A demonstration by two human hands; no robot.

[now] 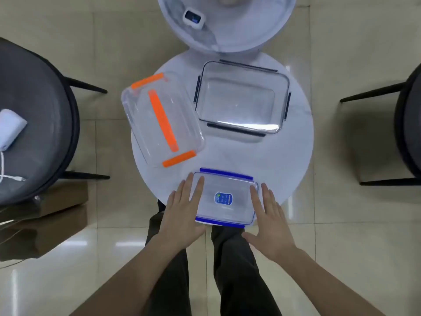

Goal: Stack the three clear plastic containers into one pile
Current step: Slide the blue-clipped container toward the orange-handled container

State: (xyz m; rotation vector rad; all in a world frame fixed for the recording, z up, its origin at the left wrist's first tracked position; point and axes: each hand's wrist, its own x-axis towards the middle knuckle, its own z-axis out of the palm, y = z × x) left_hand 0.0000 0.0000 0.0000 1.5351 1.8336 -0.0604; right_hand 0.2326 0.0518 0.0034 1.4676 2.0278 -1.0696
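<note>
Lower centre: blue-clipped container [225, 198] at table edge [303, 156]. Left hand [184, 210] and right hand [268, 221] flank it, fingers spread, contact apparently light, unclamped. Risk: it slides off the edge.

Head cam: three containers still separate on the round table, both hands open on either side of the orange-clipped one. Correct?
Not quite. In the head view the left hand and right hand flank the blue-clipped container, not the orange-clipped container. The rest holds: all three, including the dark-clipped container, sit separate on the round table, hands open.
</note>
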